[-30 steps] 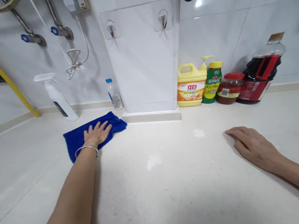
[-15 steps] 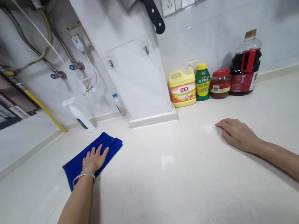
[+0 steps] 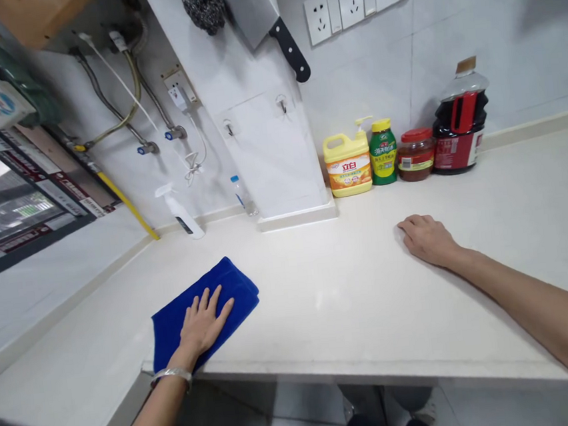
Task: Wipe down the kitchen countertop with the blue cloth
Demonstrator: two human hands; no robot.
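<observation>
My left hand (image 3: 203,322) lies flat with fingers spread on a folded blue cloth (image 3: 238,288) at the left of the pale counter (image 3: 323,303). The cloth reaches the counter's front edge near the inner corner, and a silver bangle (image 3: 171,374) circles that wrist. To the right, my right hand (image 3: 427,238) rests on the counter with its fingers curled in. Its palm is hidden, and no object shows in it. Behind that hand stand a red-lidded jar (image 3: 415,158) and a green bottle with a yellow cap (image 3: 383,153).
A white spray bottle (image 3: 181,213) and a small clear bottle (image 3: 244,197) stand left of the wall column (image 3: 278,153). Yellow detergent (image 3: 348,166) and a large dark sauce bottle (image 3: 459,122) line the back wall. A cleaver (image 3: 291,48) and steel scourer (image 3: 204,6) hang above.
The view has shifted, bringing the counter's front edge and the floor into sight. My left hand and the cloth have come towards the front edge. My right hand has shifted slightly left, its fingers more curled.
</observation>
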